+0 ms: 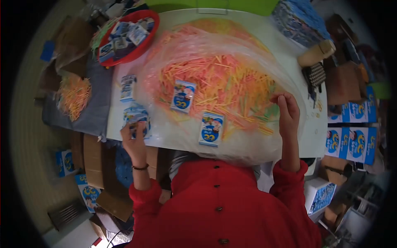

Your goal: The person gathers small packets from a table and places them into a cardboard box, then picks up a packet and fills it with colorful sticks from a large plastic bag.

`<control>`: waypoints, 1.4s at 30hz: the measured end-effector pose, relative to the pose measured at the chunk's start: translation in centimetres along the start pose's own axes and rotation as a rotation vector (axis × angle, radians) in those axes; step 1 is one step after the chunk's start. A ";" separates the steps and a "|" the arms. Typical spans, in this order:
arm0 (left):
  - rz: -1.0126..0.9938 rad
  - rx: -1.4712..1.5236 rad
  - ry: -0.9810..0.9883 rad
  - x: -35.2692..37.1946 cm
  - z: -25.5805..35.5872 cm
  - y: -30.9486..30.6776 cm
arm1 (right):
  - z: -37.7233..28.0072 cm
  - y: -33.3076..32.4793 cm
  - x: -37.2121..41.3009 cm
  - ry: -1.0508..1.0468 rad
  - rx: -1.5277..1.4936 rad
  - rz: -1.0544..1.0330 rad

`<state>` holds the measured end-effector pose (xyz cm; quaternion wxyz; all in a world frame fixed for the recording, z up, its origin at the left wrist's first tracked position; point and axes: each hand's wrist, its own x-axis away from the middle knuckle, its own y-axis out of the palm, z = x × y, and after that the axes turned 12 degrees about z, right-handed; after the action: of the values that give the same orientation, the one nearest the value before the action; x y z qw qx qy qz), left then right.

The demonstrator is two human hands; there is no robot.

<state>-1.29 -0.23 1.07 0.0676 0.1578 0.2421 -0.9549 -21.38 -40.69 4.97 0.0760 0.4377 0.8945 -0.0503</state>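
Note:
My left hand (134, 142) is at the near left of the white table, fingers apart, at the near edge of a small pile of blue-and-white packets (137, 112). Its fingertips overlap the packets; a firm grip does not show. My right hand (288, 113) is raised over the right side of a clear plastic bag (194, 47), thumb and fingers curled together; anything between them is too small to make out. Pink, yellow and green thin sticks (215, 82) fill the bag. Two blue-and-white packets, one on the sticks (183, 96) and one nearer me (211, 129), lie flat.
A red basin (151, 35) of packets stands at the back left. Another packet (128, 88) lies at the table's left. Loose sticks (75, 96) rest on grey cloth farther left. At right are a beige cylinder (316, 53), a blue wrapped bundle (300, 22) and printed boxes (357, 142).

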 end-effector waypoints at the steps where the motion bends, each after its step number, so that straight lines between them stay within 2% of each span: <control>1: -0.054 -0.322 0.212 -0.8 -1.2 -0.3 | -0.1 -1.2 -0.6 -0.005 0.034 0.024; 2: -0.072 -0.300 0.210 -1.2 -1.8 0.4 | -0.1 -2.1 -1.1 -0.007 0.032 0.053; 4: 0.135 -0.455 0.417 -1.9 -1.9 1.5 | 0.1 -3.2 -1.6 -0.010 0.029 0.086; 5: 0.154 -0.570 0.390 -1.9 -1.8 1.8 | 0.3 -3.9 -1.7 -0.012 0.215 -0.017; 6: 0.146 -0.564 0.393 -2.0 -0.9 1.9 | 0.5 -4.6 -1.6 -0.010 0.401 -0.120; 7: 0.230 -0.615 0.464 -2.1 -0.1 1.9 | 0.9 -5.1 -1.4 -0.008 0.406 -0.111; 9: 0.358 -0.642 0.584 -1.9 0.5 1.9 | 1.4 -5.7 -1.2 -0.390 0.923 -0.272; 10: 0.354 -0.638 0.584 -1.5 0.7 1.9 | 1.3 -5.7 -1.2 -0.388 0.926 -0.270; 12: 0.324 -0.525 0.783 0.1 1.8 2.0 | 0.9 -5.4 -1.2 -0.668 1.311 -0.408; 13: 0.321 -0.533 0.785 0.9 2.5 2.4 | 1.0 -5.2 -1.3 -0.666 1.303 -0.412; 15: 0.007 -0.378 0.849 2.6 4.6 3.9 | 1.6 -4.6 -2.3 -0.735 1.238 -0.541; 17: -0.160 -0.314 0.810 4.2 5.6 5.7 | 2.7 -4.0 -3.4 -0.810 1.215 -0.573; 20: -0.238 -0.188 0.700 5.7 6.0 7.9 | 4.2 -3.5 -4.4 -0.919 1.199 -0.612; 22: -0.436 -0.250 0.508 6.4 6.5 8.8 | 4.6 -3.2 -4.7 -0.947 1.219 -0.612; 25: -0.453 -0.258 0.416 7.4 6.8 10.5 | 5.6 -2.6 -4.5 -0.888 1.146 -0.566; 26: -0.449 -0.254 0.421 7.4 6.6 10.8 | 6.1 -2.3 -4.3 -0.808 1.048 -0.518; 28: -0.443 -0.141 0.365 7.4 6.1 11.2 | 6.1 -1.2 -3.4 -0.736 0.948 -0.471; 29: -0.438 -0.141 0.365 7.2 6.0 11.3 | 5.8 -0.3 -1.9 -0.452 0.653 -0.322; 30: -0.479 -0.021 0.270 6.9 5.9 11.3 | 5.6 0.5 -0.8 -0.169 0.356 -0.173; 31: -0.520 0.099 0.175 6.8 5.8 11.3 | 6.4 1.3 -0.2 -0.169 0.354 -0.174; 33: -0.483 0.130 0.202 6.9 5.8 11.6 | 8.2 2.8 1.0 -0.050 -0.124 -0.018; 36: -0.470 0.118 0.253 6.5 6.1 11.4 | 8.4 3.7 1.7 0.051 -0.096 0.024; 38: -0.496 0.075 0.272 6.5 6.0 11.0 | 9.0 3.4 1.7 0.038 -0.026 -0.017; 40: -0.359 -0.057 0.645 6.3 6.0 11.0 | 8.7 3.2 1.4 0.013 0.049 -0.053; 42: -0.304 -0.096 0.688 6.3 6.7 10.8 | 8.1 3.2 1.1 0.024 0.192 -0.154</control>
<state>-6.78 -13.28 -0.19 -0.1528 0.4282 0.3157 -0.8328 -18.81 -39.14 -3.29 0.0190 0.3734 0.9174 -0.1362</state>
